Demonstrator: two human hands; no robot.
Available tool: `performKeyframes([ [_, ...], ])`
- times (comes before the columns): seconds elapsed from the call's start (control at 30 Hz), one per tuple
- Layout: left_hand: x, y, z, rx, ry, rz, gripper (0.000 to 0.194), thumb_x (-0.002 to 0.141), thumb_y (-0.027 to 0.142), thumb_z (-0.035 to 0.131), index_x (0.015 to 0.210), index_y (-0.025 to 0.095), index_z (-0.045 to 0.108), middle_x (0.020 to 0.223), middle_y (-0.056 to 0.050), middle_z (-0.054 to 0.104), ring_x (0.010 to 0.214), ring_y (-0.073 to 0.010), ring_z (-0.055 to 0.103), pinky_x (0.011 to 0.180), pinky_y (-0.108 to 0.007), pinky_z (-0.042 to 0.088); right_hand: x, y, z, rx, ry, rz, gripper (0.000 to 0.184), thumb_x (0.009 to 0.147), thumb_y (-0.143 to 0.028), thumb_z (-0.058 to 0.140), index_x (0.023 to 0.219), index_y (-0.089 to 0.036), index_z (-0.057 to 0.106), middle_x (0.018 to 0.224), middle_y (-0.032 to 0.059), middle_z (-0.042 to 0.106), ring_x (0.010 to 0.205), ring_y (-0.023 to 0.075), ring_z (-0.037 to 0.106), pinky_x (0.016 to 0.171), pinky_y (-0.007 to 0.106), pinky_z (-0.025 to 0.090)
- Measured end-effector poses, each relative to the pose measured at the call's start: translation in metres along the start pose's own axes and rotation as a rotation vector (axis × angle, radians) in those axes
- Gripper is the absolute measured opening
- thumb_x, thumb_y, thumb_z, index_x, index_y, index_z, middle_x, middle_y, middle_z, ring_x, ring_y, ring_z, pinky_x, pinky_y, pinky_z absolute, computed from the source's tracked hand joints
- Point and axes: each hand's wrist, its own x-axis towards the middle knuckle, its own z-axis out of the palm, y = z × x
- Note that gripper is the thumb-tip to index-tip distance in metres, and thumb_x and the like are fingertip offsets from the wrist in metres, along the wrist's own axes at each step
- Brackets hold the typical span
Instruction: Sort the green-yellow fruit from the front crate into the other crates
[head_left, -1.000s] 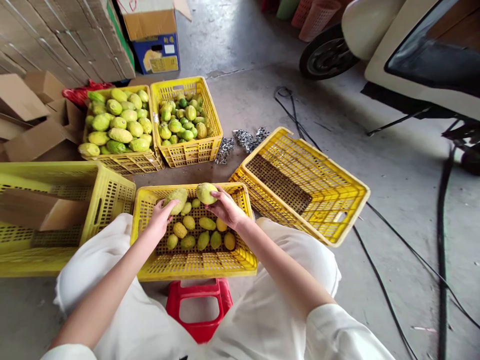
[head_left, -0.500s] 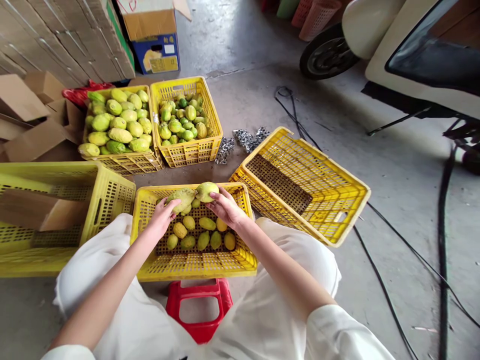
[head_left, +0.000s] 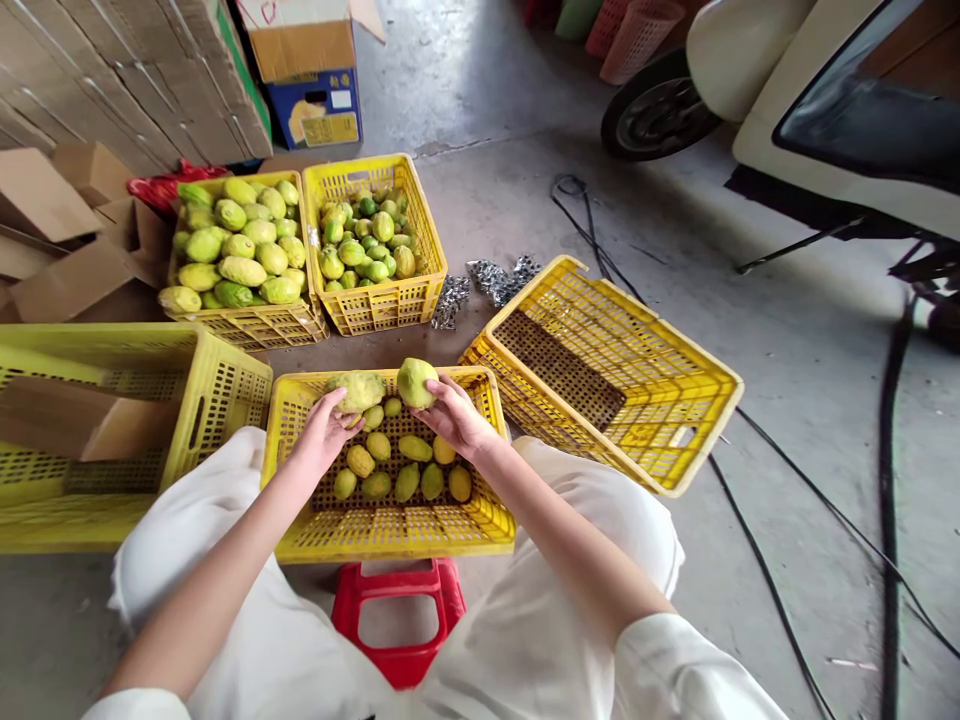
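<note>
My left hand (head_left: 324,435) is closed around a large, lumpy, yellow-green lemon (head_left: 358,391), held lengthwise above the far side of a yellow plastic crate (head_left: 397,550). In my right hand (head_left: 461,424) is a rounder yellow-green lemon (head_left: 415,383), gripped from its right side. A small gap separates the two held fruits. Below them, several smaller lemons (head_left: 407,481) lie loose on the crate's perforated bottom. My forearms reach over the crate's near side, which sits between my knees at a red plastic stool (head_left: 397,660).
Two yellow crates of lemons, a fuller one (head_left: 240,245) and another (head_left: 375,245), stand ahead. A tilted yellow crate (head_left: 622,370) is at right; a larger crate (head_left: 225,390) with cardboard is at left. Black cables (head_left: 765,560) cross the floor near a parked vehicle (head_left: 810,120).
The two held lemons, which met or overlapped in view, are now apart. The left one has shifted slightly left, and the right one has turned more upright.
</note>
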Motion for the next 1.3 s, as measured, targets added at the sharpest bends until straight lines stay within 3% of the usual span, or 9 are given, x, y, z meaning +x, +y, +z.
performKeyframes([
  [0.1, -0.0008, -0.0004, 0.0006, -0.046, -0.015, 0.012, 0.03, 0.074, 0.022, 0.088, 0.098, 0.021, 0.071, 0.098, -0.007, 0.083, 0.093, -0.0232, 0.08, 0.079, -0.034, 0.069, 0.0016, 0.001, -0.0009, 0.006, 0.011, 0.015, 0.058, 0.058, -0.048, 0.111, 0.099, -0.026, 0.075, 0.101, 0.0008, 0.081, 0.089, 0.0185, 0.074, 0.078, 0.029, 0.066],
  [0.3, -0.0006, 0.0022, 0.0031, -0.071, 0.08, 0.015, 0.021, 0.08, 0.021, 0.085, 0.093, 0.022, 0.069, 0.087, -0.004, 0.074, 0.079, -0.0177, 0.069, 0.065, -0.026, 0.059, 0.0028, 0.0016, -0.0043, -0.01, -0.045, 0.027, 0.055, 0.062, -0.047, 0.109, 0.099, -0.027, 0.074, 0.1, 0.002, 0.08, 0.093, 0.0218, 0.073, 0.081, 0.034, 0.068],
  [0.4, 0.0002, 0.0034, 0.0014, -0.043, 0.102, 0.017, 0.02, 0.082, 0.025, 0.084, 0.097, 0.022, 0.07, 0.091, -0.006, 0.076, 0.087, -0.0221, 0.073, 0.073, -0.03, 0.063, 0.0019, 0.0007, -0.004, -0.037, -0.061, 0.003, 0.059, 0.06, -0.044, 0.111, 0.103, -0.027, 0.075, 0.101, 0.0021, 0.081, 0.096, 0.0221, 0.075, 0.081, 0.031, 0.066],
  [0.57, -0.0012, 0.0027, -0.0009, -0.016, 0.055, 0.023, 0.027, 0.083, 0.028, 0.084, 0.107, 0.022, 0.073, 0.098, -0.008, 0.079, 0.105, -0.029, 0.079, 0.088, -0.039, 0.069, 0.004, 0.0022, -0.0042, -0.041, -0.011, -0.001, 0.057, 0.058, -0.047, 0.111, 0.098, -0.027, 0.075, 0.097, 0.001, 0.081, 0.09, 0.0194, 0.074, 0.079, 0.029, 0.064],
  [0.77, -0.0049, 0.0025, 0.0024, -0.022, 0.004, -0.026, 0.021, 0.088, 0.025, 0.079, 0.107, 0.017, 0.076, 0.107, -0.012, 0.082, 0.097, -0.0249, 0.077, 0.08, -0.036, 0.07, 0.0059, 0.0043, -0.0046, -0.01, -0.033, 0.013, 0.055, 0.062, -0.051, 0.106, 0.101, -0.028, 0.074, 0.096, 0.0002, 0.08, 0.091, 0.0215, 0.074, 0.078, 0.033, 0.067],
  [0.9, -0.0031, -0.0003, 0.0001, 0.011, -0.028, 0.026, 0.024, 0.08, 0.02, 0.086, 0.102, 0.021, 0.075, 0.105, -0.009, 0.082, 0.1, -0.0251, 0.079, 0.081, -0.035, 0.07, 0.0039, 0.0035, -0.002, -0.019, -0.075, 0.059, 0.059, 0.066, -0.053, 0.103, 0.108, -0.029, 0.071, 0.104, 0.0031, 0.082, 0.101, 0.0275, 0.078, 0.084, 0.04, 0.069],
  [1.1, -0.0034, -0.001, 0.0012, 0.058, -0.032, 0.07, 0.028, 0.074, 0.018, 0.09, 0.097, 0.021, 0.074, 0.103, -0.006, 0.082, 0.1, -0.0223, 0.078, 0.083, -0.033, 0.066, 0.0018, 0.0007, 0.0013, 0.013, 0.008, 0.003, 0.062, 0.057, -0.045, 0.108, 0.096, -0.03, 0.062, 0.096, -0.0026, 0.076, 0.088, 0.0198, 0.072, 0.071, 0.028, 0.058],
  [1.3, -0.0019, -0.0002, 0.0014, 0.047, -0.007, 0.08, 0.041, 0.063, 0.021, 0.097, 0.094, 0.021, 0.07, 0.095, -0.003, 0.078, 0.089, -0.019, 0.072, 0.071, -0.027, 0.058, 0.0006, -0.0021, 0.0028, 0.005, -0.026, -0.012, 0.049, 0.064, -0.039, 0.104, 0.098, -0.03, 0.071, 0.098, -0.0022, 0.076, 0.088, 0.0184, 0.066, 0.069, 0.026, 0.054],
])
